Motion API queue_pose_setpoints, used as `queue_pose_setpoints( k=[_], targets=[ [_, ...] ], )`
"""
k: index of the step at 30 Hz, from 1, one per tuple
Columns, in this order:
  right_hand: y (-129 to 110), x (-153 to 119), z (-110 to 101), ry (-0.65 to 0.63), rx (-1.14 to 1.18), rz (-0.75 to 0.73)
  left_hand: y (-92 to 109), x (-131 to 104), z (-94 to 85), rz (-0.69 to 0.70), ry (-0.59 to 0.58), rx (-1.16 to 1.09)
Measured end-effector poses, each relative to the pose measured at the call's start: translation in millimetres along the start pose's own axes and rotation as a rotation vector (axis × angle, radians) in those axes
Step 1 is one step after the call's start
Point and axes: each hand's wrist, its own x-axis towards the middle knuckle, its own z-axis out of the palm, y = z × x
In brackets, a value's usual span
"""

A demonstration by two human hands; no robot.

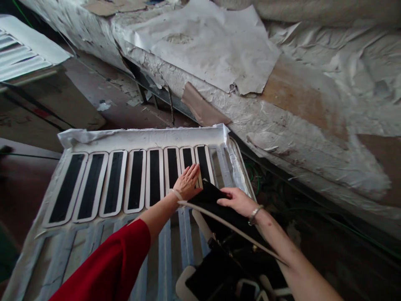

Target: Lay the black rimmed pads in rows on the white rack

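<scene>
My left hand (188, 182) lies flat, fingers stretched, on the right-hand end of a row of black panels with pale rounded borders (135, 179). A red sleeve covers that arm. My right hand (237, 200) pinches the edge of a limp black sheet (210, 195), whose far end reaches the row beside my left hand. A long pale strip (233, 232) curves along below it and passes by my right forearm. More black pieces with pale borders (216, 271) lie in a loose heap under my right arm, partly in shadow.
The board (144, 136) under the row has a white covering at its far edge and bluish-grey strips (184, 234) across it. Beyond stands a long bench (213, 46) covered with torn paper. Another striped board (23, 50) rests at far left. Green cables (255, 173) hang at right.
</scene>
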Motion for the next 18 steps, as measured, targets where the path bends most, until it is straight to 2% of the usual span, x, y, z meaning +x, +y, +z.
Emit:
queue_pose_setpoints(
  k=[2, 4, 5, 8, 10, 12, 15, 18],
  targets=[
    [16, 4, -1, 0.235, -0.207, -0.025, 1, 0, -1.5, -0.014, -0.007, -0.006],
    [28, -2, 12, 0.386, -0.434, -0.106, 2, 0, -3.5, -0.023, -0.022, -0.010],
    [33, -9, 22, 0.410, -0.564, -0.143, 2, 0, -4.8, -0.026, -0.031, -0.010],
    [55, -29, 60, 0.371, -0.810, -0.195, 4, 0, -9.7, -0.044, -0.060, -0.004],
    [75, -35, 82, 0.449, -0.964, -0.260, 6, 0, -13.3, -0.064, -0.080, 0.002],
    [94, -34, 96, 0.535, -1.105, -0.301, 8, 1, -16.5, -0.077, -0.101, 0.002],
    [103, -28, 93, 0.536, -1.206, -0.316, 9, 2, -19.6, -0.086, -0.135, 0.001],
    [83, -29, 57, 0.413, -1.002, -0.314, 8, 2, -21.3, -0.093, -0.167, -0.001]
  ],
)
